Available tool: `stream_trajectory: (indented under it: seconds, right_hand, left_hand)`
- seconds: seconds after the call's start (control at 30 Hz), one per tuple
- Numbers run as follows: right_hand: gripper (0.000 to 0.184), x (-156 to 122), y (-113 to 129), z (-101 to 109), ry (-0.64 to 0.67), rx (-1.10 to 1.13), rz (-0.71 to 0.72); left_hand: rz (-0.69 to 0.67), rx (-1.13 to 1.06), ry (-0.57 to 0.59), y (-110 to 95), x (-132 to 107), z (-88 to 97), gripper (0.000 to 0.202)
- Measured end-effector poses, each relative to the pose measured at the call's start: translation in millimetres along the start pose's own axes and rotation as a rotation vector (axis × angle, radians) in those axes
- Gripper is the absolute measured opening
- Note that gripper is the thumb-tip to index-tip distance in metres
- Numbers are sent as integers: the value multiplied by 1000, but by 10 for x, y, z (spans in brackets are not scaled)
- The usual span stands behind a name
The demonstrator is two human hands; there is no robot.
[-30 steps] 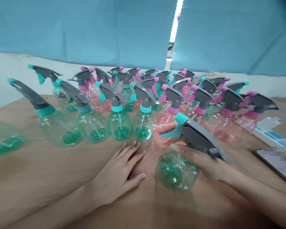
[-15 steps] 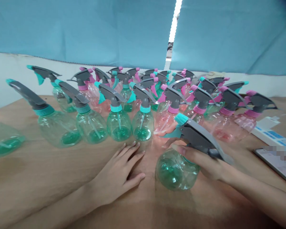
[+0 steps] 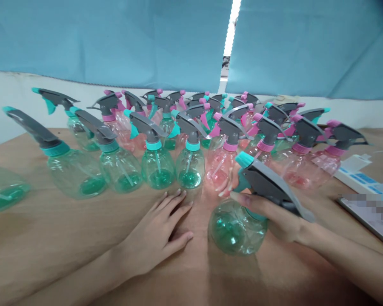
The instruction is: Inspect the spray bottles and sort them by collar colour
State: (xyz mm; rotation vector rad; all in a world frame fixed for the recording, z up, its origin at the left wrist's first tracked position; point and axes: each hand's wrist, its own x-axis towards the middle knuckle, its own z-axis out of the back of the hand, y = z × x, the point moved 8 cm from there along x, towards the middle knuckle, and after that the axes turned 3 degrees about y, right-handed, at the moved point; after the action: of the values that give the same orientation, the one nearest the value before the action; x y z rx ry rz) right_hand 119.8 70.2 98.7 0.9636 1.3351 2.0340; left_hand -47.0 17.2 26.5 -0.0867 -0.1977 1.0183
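My right hand [image 3: 274,214] grips a green spray bottle [image 3: 231,231] around its neck, with the thumb across the collar. That bottle leans, its teal nozzle pointing up and left and its grey lever slanting down to the right. The fingers curl near the teal trigger and are partly hidden behind the bottle head. My left hand [image 3: 161,227] lies flat on the wooden table [image 3: 92,242], fingers spread, holding nothing. Just beyond its fingertips stand a green spray bottle with a teal collar [image 3: 190,168] and another green bottle [image 3: 158,170]. A pink spray bottle [image 3: 221,165] stands behind the held one.
Several more green and pink spray bottles crowd the back of the table in rows. At the far left is a green bottle [image 3: 6,189], cut off by the frame. A white power strip [image 3: 360,178] and a phone [image 3: 370,216] lie at right. A blue curtain [image 3: 115,42] hangs behind.
The fingers of my right hand, stretched out past the trigger before, have curled in toward it. The held bottle stays nearly in place, and my left hand remains flat on the table.
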Motion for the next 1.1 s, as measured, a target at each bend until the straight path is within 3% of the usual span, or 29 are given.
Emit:
stream_trajectory:
  seconds: [0.1, 0.2, 0.33, 0.47, 0.67, 0.9, 1.1]
  right_hand:
    - [3, 33, 33, -31, 13, 10, -10]
    - [14, 62, 31, -49, 39, -28, -21]
    - [13, 101, 138, -59, 48, -30, 86]
    - [29, 111, 211, -70, 42, -10, 155]
    - [37, 99, 140, -73, 46, 23, 99]
    - [31, 85, 110, -78, 36, 30, 69]
    - [11, 76, 123, -56, 41, 20, 71]
  left_hand:
    - [2, 0, -7, 1, -2, 10, 51]
    - [1, 0, -2, -4, 1, 20, 52]
    - [-3, 1, 12, -21, 11, 30, 52]
    - [2, 11, 18, -27, 18, 28, 52]
    - [6, -11, 18, -16, 16, 31, 53]
    - [8, -20, 11, -7, 8, 25, 53]
    - [4, -18, 7, -8, 10, 25, 52]
